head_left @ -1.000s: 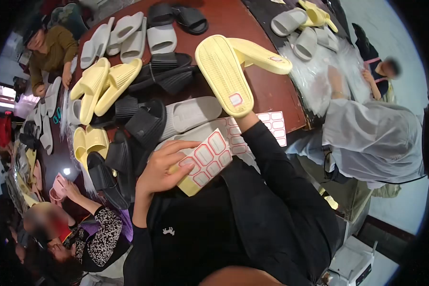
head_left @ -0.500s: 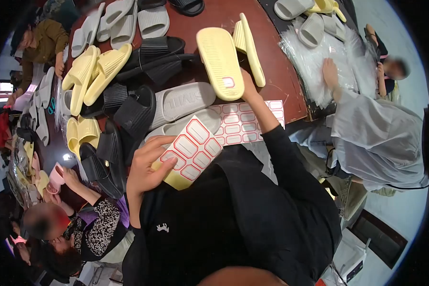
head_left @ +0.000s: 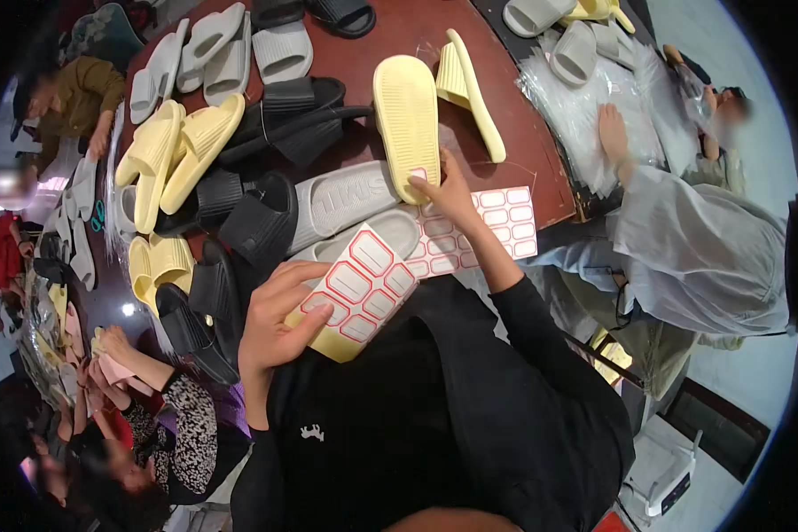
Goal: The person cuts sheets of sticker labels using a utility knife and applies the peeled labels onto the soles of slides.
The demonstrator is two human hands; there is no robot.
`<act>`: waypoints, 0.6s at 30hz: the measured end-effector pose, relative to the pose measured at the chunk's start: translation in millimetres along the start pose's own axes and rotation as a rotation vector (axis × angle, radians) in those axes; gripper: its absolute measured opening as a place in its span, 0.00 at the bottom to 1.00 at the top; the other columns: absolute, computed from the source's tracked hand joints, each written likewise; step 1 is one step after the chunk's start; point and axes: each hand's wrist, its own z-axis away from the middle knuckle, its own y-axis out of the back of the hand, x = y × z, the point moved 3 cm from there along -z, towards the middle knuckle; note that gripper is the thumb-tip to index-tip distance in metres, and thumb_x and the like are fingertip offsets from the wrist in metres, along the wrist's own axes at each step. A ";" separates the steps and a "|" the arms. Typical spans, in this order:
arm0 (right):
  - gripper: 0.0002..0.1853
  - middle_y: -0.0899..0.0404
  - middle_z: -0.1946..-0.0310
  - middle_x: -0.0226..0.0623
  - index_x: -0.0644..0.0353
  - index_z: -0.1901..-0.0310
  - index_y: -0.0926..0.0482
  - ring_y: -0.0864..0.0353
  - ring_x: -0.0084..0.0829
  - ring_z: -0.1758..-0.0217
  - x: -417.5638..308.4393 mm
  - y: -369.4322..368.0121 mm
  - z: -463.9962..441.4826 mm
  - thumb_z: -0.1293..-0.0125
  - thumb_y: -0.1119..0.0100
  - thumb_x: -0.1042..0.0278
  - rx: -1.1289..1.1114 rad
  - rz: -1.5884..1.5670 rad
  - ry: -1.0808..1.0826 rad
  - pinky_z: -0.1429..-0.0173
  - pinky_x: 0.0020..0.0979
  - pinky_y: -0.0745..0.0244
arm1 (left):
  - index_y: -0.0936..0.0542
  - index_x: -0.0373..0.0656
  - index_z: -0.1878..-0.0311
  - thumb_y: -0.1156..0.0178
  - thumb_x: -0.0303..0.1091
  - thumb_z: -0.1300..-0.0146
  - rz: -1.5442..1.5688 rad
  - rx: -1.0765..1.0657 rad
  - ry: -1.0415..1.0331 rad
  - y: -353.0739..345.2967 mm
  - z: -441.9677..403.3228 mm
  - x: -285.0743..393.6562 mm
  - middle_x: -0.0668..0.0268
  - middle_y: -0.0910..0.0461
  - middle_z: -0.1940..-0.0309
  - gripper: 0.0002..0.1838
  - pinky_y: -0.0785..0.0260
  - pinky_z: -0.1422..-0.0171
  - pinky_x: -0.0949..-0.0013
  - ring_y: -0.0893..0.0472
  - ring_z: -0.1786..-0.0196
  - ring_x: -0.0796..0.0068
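Note:
My left hand (head_left: 284, 310) grips a folded sheet of red-bordered labels (head_left: 368, 284), its yellow backing showing at the lower edge. My right hand (head_left: 448, 195) has its thumb at the heel of a yellow slipper (head_left: 405, 115), whose ribbed sole faces me with a label near the heel. Another yellow slipper (head_left: 472, 97) stands on its side just right of it. Beneath my right hand lies a flat label sheet (head_left: 505, 222). Grey slippers (head_left: 341, 206) lie between the two hands, partly under the held sheet.
Black slippers (head_left: 262, 217), yellow slippers (head_left: 186, 155) and grey slippers (head_left: 284, 53) cover the left and back of the red table (head_left: 532, 160). At right, a co-worker's hand (head_left: 614, 133) rests on clear plastic bags (head_left: 576, 133). More people sit at the left.
The two yellow slippers have come apart, one now on its side. My right hand has moved from behind the sole to its labelled heel. The folded sheet in my left hand has tilted.

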 end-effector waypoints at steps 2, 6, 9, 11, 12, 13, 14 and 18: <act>0.27 0.22 0.53 0.42 0.68 0.39 0.36 0.22 0.29 0.51 -1.7 -5.9 2.4 0.37 0.41 0.69 -0.005 0.075 -0.005 0.47 0.28 0.28 | 0.20 0.31 0.68 0.37 0.23 0.51 0.003 -0.014 0.020 -1.5 8.0 2.6 0.52 0.20 0.58 0.07 0.31 0.50 0.61 0.21 0.55 0.56; 0.26 0.20 0.56 0.44 0.67 0.41 0.33 0.21 0.30 0.54 13.6 -3.0 -6.7 0.39 0.38 0.66 0.066 0.201 -0.003 0.49 0.29 0.27 | 0.20 0.31 0.68 0.37 0.24 0.52 -0.017 -0.023 -0.034 5.3 2.9 -1.4 0.52 0.20 0.58 0.08 0.32 0.50 0.61 0.21 0.56 0.55; 0.26 0.20 0.57 0.46 0.67 0.43 0.31 0.20 0.32 0.54 26.0 1.6 -15.3 0.39 0.38 0.63 0.131 0.191 0.000 0.49 0.30 0.27 | 0.20 0.31 0.68 0.37 0.24 0.52 -0.017 -0.017 -0.083 2.4 -4.8 -5.4 0.52 0.20 0.57 0.08 0.32 0.49 0.61 0.21 0.56 0.54; 0.26 0.19 0.57 0.47 0.66 0.43 0.30 0.20 0.33 0.54 30.3 -0.7 -5.2 0.39 0.38 0.61 0.147 0.169 -0.043 0.50 0.31 0.27 | 0.20 0.31 0.68 0.37 0.24 0.52 -0.015 -0.019 -0.057 2.2 0.4 -3.0 0.52 0.20 0.57 0.08 0.32 0.49 0.61 0.21 0.56 0.54; 0.26 0.19 0.56 0.47 0.66 0.43 0.31 0.20 0.34 0.53 20.8 -1.5 -2.6 0.38 0.39 0.60 0.143 0.182 -0.028 0.49 0.31 0.27 | 0.20 0.31 0.68 0.37 0.24 0.52 -0.013 -0.025 -0.052 0.9 0.5 -3.2 0.52 0.20 0.57 0.08 0.32 0.49 0.61 0.21 0.56 0.54; 0.26 0.20 0.56 0.47 0.66 0.43 0.31 0.19 0.35 0.53 11.3 -3.6 0.1 0.38 0.39 0.59 0.136 0.192 -0.013 0.49 0.31 0.28 | 0.20 0.31 0.68 0.37 0.24 0.52 -0.013 -0.031 -0.045 -0.5 0.2 -3.3 0.52 0.20 0.57 0.08 0.32 0.49 0.61 0.21 0.56 0.54; 0.26 0.20 0.56 0.47 0.65 0.42 0.31 0.19 0.36 0.53 6.2 -5.1 1.0 0.37 0.40 0.58 0.129 0.201 0.007 0.49 0.32 0.28 | 0.20 0.31 0.68 0.37 0.24 0.52 -0.015 -0.036 -0.042 -1.6 -1.3 -3.4 0.52 0.20 0.57 0.08 0.32 0.49 0.61 0.21 0.56 0.54; 0.27 0.20 0.54 0.48 0.65 0.42 0.31 0.20 0.38 0.52 10.0 -5.7 0.9 0.37 0.40 0.57 0.151 0.212 -0.002 0.48 0.33 0.28 | 0.20 0.30 0.68 0.37 0.25 0.51 -0.011 -0.041 -0.050 -5.4 -4.3 -5.8 0.52 0.20 0.57 0.08 0.32 0.48 0.61 0.21 0.56 0.55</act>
